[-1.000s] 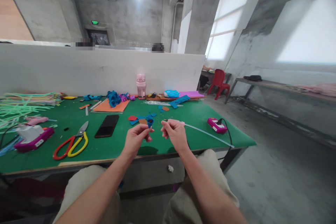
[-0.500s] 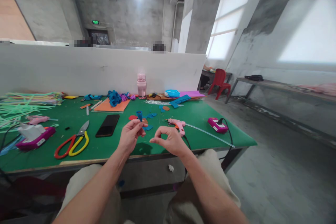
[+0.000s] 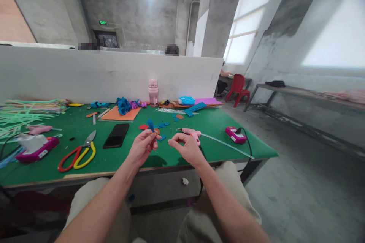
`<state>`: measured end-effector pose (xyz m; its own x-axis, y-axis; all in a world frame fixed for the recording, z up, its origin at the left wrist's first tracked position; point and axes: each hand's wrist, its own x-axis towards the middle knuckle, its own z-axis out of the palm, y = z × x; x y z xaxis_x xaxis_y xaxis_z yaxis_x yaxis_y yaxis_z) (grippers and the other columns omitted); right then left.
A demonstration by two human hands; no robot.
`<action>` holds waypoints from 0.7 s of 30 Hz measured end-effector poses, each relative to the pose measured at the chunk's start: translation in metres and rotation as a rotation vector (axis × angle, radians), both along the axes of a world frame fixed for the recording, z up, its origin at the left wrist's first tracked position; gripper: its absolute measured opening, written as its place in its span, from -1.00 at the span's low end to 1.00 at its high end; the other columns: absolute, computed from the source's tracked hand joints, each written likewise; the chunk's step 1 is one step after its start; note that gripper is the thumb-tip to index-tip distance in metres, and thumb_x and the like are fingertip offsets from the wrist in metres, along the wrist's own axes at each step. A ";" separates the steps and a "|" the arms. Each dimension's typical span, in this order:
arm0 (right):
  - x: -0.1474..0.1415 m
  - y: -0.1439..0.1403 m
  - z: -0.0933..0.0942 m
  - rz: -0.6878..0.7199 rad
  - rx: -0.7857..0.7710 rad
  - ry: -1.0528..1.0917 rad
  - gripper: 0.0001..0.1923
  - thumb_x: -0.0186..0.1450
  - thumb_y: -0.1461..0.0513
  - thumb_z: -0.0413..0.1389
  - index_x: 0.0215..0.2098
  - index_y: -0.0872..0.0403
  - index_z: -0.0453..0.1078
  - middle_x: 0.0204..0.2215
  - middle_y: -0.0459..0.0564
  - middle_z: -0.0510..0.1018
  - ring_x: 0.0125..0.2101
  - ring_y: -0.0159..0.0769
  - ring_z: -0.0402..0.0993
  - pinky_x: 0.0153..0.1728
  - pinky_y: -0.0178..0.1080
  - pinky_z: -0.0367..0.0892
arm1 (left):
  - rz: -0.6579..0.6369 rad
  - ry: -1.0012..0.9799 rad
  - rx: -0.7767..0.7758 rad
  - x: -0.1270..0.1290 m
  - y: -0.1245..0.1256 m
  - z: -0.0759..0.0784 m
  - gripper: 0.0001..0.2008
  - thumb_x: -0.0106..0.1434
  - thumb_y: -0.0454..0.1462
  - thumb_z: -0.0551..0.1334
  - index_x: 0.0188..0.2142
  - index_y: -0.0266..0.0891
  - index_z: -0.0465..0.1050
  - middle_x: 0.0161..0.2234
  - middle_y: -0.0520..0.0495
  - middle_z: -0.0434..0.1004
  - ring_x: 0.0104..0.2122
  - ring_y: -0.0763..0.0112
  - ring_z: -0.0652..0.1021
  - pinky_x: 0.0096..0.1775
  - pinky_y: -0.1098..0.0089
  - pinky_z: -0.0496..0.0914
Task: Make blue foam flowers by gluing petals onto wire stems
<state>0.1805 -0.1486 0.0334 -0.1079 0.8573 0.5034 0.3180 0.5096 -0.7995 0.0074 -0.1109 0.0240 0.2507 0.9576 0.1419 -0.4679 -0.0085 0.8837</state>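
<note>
A small rolled piece of blue foam (image 3: 150,125) is pinched upright in the left hand (image 3: 142,146), above the near edge of the green worktop (image 3: 211,121). The right hand (image 3: 186,148) is curled with nothing in it, just beside the pink glue gun (image 3: 191,133) lying on the worktop. More cut foam bits (image 3: 162,125) are left unrolled, so the work seems only partly done. Open room is seen between the hands.

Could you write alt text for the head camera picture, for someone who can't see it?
A seated person's left hand pinches a small blue foam piece above a green-topped table, with the right hand close beside it, fingers curled. A pink hot glue gun lies just behind the right hand, and red-and-yellow-handled scissors and a black phone lie to the left.
</note>
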 end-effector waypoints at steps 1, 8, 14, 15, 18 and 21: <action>0.001 0.002 -0.001 -0.002 -0.004 0.030 -0.84 0.16 0.15 0.11 -0.42 0.08 0.44 -0.52 -0.09 0.49 -0.50 -0.38 0.36 -0.43 -0.33 0.27 | -0.014 0.004 -0.002 0.001 -0.001 -0.001 -0.82 0.03 -0.25 0.32 -0.38 -0.29 0.40 -0.49 0.00 0.54 -0.68 0.63 0.40 -0.64 0.60 0.22; -0.006 0.005 -0.010 0.018 -0.117 -0.036 -0.80 0.14 0.11 0.13 -0.40 0.06 0.49 -0.65 -0.14 0.45 -0.66 -0.44 0.25 -0.62 -0.37 0.16 | -0.101 -0.041 -0.011 0.007 -0.007 -0.003 -0.83 0.06 -0.26 0.29 -0.36 -0.28 0.40 -0.48 0.03 0.52 -0.67 0.65 0.39 -0.61 0.57 0.24; -0.015 0.001 -0.016 0.061 -0.123 -0.055 -0.83 0.17 0.16 0.08 -0.46 0.06 0.47 -0.70 -0.17 0.40 -0.67 -0.43 0.30 -0.61 -0.39 0.17 | -0.136 -0.045 0.004 0.005 -0.010 -0.001 -0.84 0.05 -0.24 0.30 -0.37 -0.25 0.40 -0.47 0.04 0.52 -0.70 0.65 0.36 -0.62 0.55 0.21; -0.015 0.001 -0.016 0.049 -0.112 -0.050 -0.83 0.17 0.16 0.08 -0.49 0.06 0.45 -0.71 -0.17 0.38 -0.68 -0.44 0.29 -0.62 -0.40 0.17 | -0.129 -0.038 0.002 0.006 -0.009 -0.001 -0.84 0.05 -0.24 0.30 -0.37 -0.26 0.41 -0.46 0.03 0.53 -0.70 0.65 0.36 -0.63 0.55 0.20; -0.019 0.000 -0.017 0.014 -0.092 -0.040 -0.83 0.16 0.17 0.08 -0.50 0.06 0.43 -0.72 -0.17 0.38 -0.68 -0.43 0.29 -0.62 -0.39 0.17 | -0.101 -0.005 -0.012 0.007 -0.008 -0.004 -0.84 0.03 -0.25 0.31 -0.40 -0.29 0.44 -0.43 -0.02 0.54 -0.70 0.67 0.36 -0.64 0.56 0.19; -0.022 0.000 -0.016 -0.018 -0.080 -0.035 -0.83 0.16 0.16 0.09 -0.49 0.07 0.44 -0.71 -0.15 0.39 -0.68 -0.42 0.30 -0.62 -0.39 0.18 | -0.062 0.020 -0.016 0.007 -0.008 -0.004 -0.83 0.02 -0.24 0.32 -0.40 -0.31 0.47 -0.45 -0.03 0.54 -0.70 0.66 0.34 -0.64 0.56 0.20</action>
<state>0.1587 -0.1488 0.0173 -0.1087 0.8967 0.4291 0.3550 0.4383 -0.8258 0.0145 -0.1189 0.0197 0.3122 0.9422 0.1213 -0.4491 0.0338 0.8928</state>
